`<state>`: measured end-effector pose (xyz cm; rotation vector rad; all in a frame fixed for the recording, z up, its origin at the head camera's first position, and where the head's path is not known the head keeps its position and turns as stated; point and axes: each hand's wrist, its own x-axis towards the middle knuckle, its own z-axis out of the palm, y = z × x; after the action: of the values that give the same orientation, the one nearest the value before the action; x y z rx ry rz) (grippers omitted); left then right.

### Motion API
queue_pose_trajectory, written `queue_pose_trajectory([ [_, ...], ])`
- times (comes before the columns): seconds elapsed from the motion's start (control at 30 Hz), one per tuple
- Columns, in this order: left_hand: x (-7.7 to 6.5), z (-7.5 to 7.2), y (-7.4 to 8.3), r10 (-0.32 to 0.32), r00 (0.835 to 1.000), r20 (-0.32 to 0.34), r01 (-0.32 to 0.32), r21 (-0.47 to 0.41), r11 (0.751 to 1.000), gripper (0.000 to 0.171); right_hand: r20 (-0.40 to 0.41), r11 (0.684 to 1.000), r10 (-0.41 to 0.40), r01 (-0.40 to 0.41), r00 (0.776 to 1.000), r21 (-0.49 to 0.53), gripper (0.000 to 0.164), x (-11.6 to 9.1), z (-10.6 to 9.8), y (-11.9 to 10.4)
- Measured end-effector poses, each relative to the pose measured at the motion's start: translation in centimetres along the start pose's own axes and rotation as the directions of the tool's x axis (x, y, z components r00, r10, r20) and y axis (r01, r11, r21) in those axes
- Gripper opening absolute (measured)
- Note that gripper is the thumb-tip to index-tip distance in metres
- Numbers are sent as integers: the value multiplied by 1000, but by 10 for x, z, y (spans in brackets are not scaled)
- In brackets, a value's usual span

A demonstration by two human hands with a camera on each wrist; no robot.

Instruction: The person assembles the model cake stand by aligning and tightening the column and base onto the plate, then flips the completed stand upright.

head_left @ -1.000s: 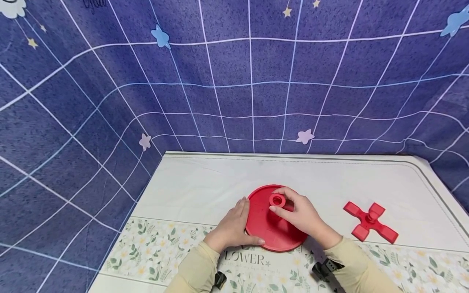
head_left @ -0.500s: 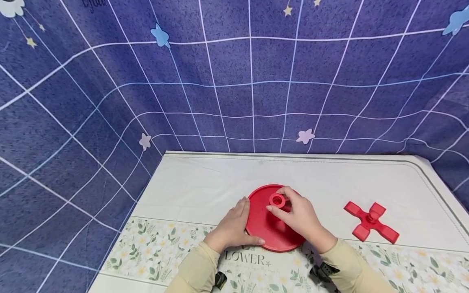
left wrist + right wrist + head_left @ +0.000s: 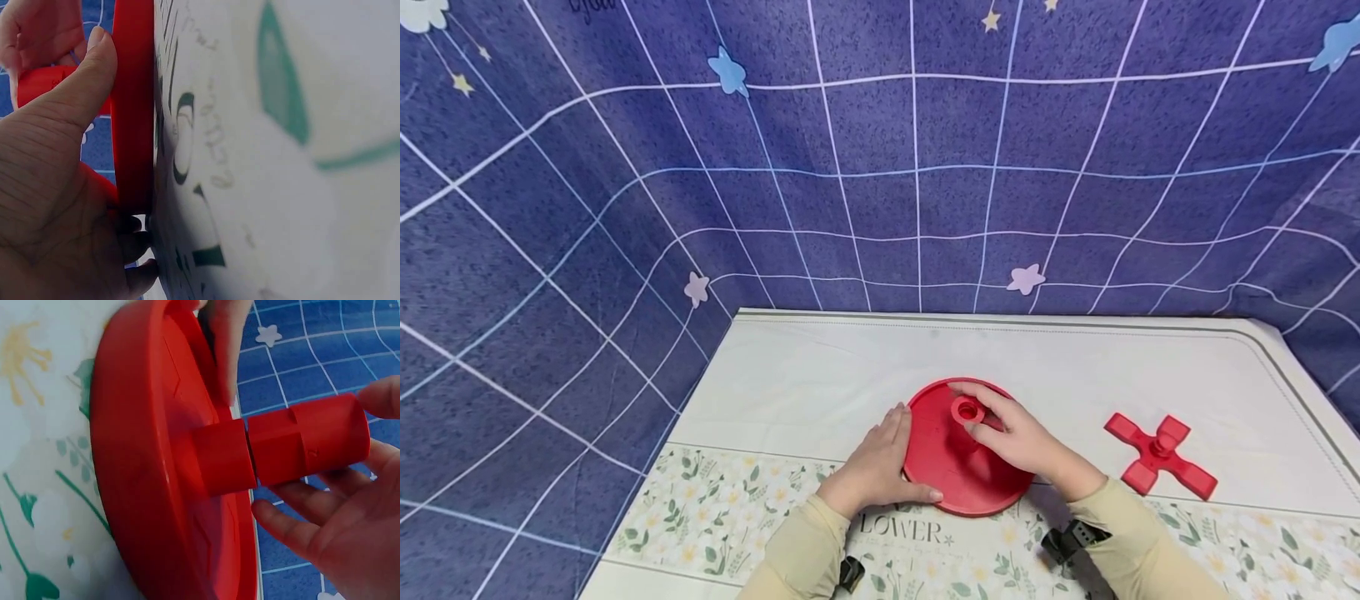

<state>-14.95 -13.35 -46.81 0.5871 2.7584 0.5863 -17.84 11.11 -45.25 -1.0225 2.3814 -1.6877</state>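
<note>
A round red base [image 3: 936,467] with a raised rim lies flat on the table. Its central post [image 3: 222,457] carries a red cylindrical tube [image 3: 309,440]; a thin seam shows where they meet. My left hand [image 3: 876,467] grips the base at its left rim, thumb along the near edge and fingers along the far left side. Around the tube, my right hand [image 3: 1015,429] is loosely spread: the thumb is right at the tube's top end, the index finger reaches past its far side, and the other fingers sit below it in the right wrist view.
A red four-armed cross piece [image 3: 1161,454] with a raised centre rests to the right. The white cloth [image 3: 820,358] has a floral band with lettering along the front. A blue gridded curtain [image 3: 880,167] stands behind and to the left.
My right hand turned clockwise around the tube, then loosened and swung back, its index finger now stretched farther left across the far side. The left hand and the base have stayed in place.
</note>
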Motion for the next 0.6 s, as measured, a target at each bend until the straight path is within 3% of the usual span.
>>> queue_pose_trajectory([
  [0.1,0,1,0,-1,1000,1,1,-10,1000,125,13,998,12,-13,1000,66,44,0,-1,3],
  [0.2,0,1,0,-6,1000,8,6,-11,1000,125,-27,998,26,-24,999,50,39,-2,0,4],
  [0.37,1,0,0,-8,1000,12,8,-3,1000,125,-125,997,49,-56,991,-57,37,-4,5,2],
  [0.6,1,1,-1,2,1000,6,-2,16,1000,125,-255,967,74,-132,964,-219,37,-7,15,-5],
])
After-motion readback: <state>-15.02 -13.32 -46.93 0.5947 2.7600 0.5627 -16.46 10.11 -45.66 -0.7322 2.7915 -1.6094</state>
